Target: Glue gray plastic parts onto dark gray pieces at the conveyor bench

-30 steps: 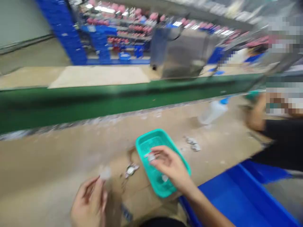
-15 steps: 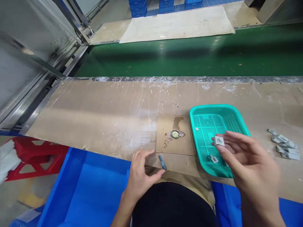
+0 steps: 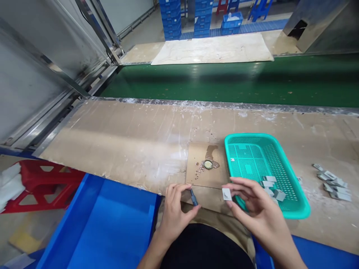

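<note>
At the near edge of the counter, my left hand pinches a small blue-grey tool by its tip, and my right hand grips a small white tab between thumb and fingers, just left of the teal basket. I'd judge it best to bring both together slowly, keeping the tab flat. It looks thin, square and pale; similar pieces lie in the basket.

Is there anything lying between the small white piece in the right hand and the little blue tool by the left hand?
Nothing visible. The right hand holds the white piece, and only bare cardboard separates it from the blue tool at the left hand.
</note>
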`<state>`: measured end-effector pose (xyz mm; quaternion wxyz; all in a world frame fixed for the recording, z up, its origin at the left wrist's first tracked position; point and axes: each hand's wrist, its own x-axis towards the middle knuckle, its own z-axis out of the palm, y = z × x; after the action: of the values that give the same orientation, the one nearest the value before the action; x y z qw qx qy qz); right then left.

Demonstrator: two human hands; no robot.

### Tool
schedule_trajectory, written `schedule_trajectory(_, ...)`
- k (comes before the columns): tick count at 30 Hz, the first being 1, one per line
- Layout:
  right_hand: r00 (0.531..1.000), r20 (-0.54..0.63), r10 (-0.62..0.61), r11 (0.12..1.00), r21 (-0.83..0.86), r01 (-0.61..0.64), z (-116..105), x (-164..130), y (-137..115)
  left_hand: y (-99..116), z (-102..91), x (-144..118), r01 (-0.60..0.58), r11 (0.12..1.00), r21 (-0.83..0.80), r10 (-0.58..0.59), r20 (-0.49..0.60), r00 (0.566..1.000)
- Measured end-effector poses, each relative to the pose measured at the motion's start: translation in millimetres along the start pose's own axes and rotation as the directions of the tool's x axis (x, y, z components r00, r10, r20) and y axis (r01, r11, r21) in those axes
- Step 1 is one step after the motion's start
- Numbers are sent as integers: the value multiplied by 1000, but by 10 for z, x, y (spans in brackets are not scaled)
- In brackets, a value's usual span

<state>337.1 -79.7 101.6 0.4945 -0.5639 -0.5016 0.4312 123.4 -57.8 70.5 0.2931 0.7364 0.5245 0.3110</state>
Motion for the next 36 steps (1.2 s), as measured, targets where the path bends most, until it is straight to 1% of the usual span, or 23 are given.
schedule_trajectory(2,989,106,100,987,116,-112,89,-36,-28,65,11,10,34,991,-131,-37,-17,999)
schedule_trajectory(3,976,155,153,965,191,-182,137,-46,-46,108,15,21,35,978,-204,-42,-31,999)
schedule_trajectory(5,944,225,242,890,336,-308,221,-46,-91,202,19,56,4,937,-349,-24,-54,998)
schedule_trajectory(7,922,244,301,806,452,-383,275,-26,-146,293,17,104,-37,882,-470,10,-59,998)
schedule_trajectory(10,908,242,343,704,574,-419,305,22,-223,387,15,187,-69,806,-588,36,-68,997)
schedule_trajectory(12,899,259,354,646,627,-435,315,58,-253,414,19,242,-85,767,-636,46,-78,996)
schedule_trajectory(13,894,267,359,622,645,-443,322,77,-261,417,21,267,-90,758,-646,54,-76,996)
schedule_trajectory(15,890,254,379,592,673,-444,340,119,-265,410,26,313,-101,771,-629,77,-66,995)
schedule_trajectory(17,894,210,396,589,689,-422,359,166,-266,396,29,356,-117,805,-581,104,-56,993)
schedule_trajectory(20,905,157,395,616,685,-388,369,236,-282,383,31,426,-156,833,-531,138,-73,988)
schedule_trajectory(27,924,79,375,682,651,-333,368,346,-302,398,18,568,-234,814,-532,207,-110,972)
schedule_trajectory(31,937,13,348,717,640,-275,380,364,-261,425,14,587,-223,836,-502,188,-121,975)
schedule_trajectory(36,923,-37,384,727,628,-277,327,407,-266,399,81,595,-216,863,-457,189,-105,976)
